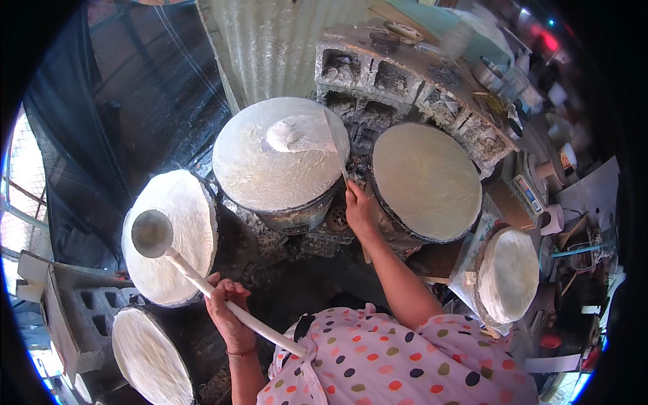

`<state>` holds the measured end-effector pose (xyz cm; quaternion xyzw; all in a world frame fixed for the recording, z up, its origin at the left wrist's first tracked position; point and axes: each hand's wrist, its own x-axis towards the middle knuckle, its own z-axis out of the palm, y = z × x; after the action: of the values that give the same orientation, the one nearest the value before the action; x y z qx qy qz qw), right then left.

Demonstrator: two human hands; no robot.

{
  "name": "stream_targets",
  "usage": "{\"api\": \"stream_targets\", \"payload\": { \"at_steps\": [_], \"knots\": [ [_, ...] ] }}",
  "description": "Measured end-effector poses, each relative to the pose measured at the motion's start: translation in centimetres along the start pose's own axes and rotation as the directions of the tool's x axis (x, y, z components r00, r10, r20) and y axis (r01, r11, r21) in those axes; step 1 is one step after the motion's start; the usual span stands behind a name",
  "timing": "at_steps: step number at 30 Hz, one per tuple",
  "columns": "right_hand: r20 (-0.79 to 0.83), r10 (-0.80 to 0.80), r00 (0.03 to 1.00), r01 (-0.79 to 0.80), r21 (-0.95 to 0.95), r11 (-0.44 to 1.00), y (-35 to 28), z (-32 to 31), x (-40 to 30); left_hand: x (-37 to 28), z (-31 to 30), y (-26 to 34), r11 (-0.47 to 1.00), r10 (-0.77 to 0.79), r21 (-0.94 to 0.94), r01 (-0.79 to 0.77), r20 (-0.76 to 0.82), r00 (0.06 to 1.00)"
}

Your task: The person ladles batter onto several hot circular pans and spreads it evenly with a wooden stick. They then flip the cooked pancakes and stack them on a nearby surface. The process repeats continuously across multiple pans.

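My left hand (230, 314) grips the pale handle of a long ladle (152, 234), whose round metal bowl is over the left round griddle (187, 228), coated in white batter. My right hand (360, 207) is closed on the handle of a long thin flat spatula (332, 136). Its blade lies along a folded pale sheet (304, 133) on the middle griddle (253, 177), which has a thin pale coating. To the right of my right hand stands another coated griddle (428, 182). Whether the ladle bowl touches the batter is not clear.
Concrete blocks (395, 76) form a ledge behind the griddles. A stack of pale round sheets (509, 276) lies at right on plastic. Another white-covered round (152, 357) is at lower left, beside more blocks (98, 309). Black sheeting (152, 101) hangs at left.
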<state>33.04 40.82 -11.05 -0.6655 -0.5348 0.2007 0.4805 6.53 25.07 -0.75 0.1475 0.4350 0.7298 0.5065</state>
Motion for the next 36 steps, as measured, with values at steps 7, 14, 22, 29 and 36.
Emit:
{"api": "stream_targets", "payload": {
  "at_steps": [7,14,22,29,36],
  "knots": [
    [0.314,-0.040,0.948,0.055,-0.038,0.998,-4.7,2.5,-1.9,0.5,1.2,0.0,0.997,-0.046,0.067,0.048,-0.020,0.999],
    [0.266,0.136,0.954,-0.153,0.043,0.987,-0.9,2.2,6.7,4.0,3.8,1.5,0.963,-0.073,0.261,0.065,0.019,0.997],
    [0.622,-0.210,0.754,0.208,0.077,0.975,-1.1,-4.3,6.5,12.1,10.6,-2.4,0.873,-0.036,0.487,-0.033,0.133,0.990],
    [0.334,0.188,0.924,-0.216,0.048,0.975,1.6,-4.9,-1.8,13.4,12.6,-10.5,0.786,-0.033,0.618,-0.008,0.055,0.998],
    [0.621,0.273,0.734,-0.541,0.294,0.788,-2.7,3.8,-4.4,10.8,11.5,-12.8,0.844,-0.040,0.536,0.010,0.045,0.998]
  ]
}}
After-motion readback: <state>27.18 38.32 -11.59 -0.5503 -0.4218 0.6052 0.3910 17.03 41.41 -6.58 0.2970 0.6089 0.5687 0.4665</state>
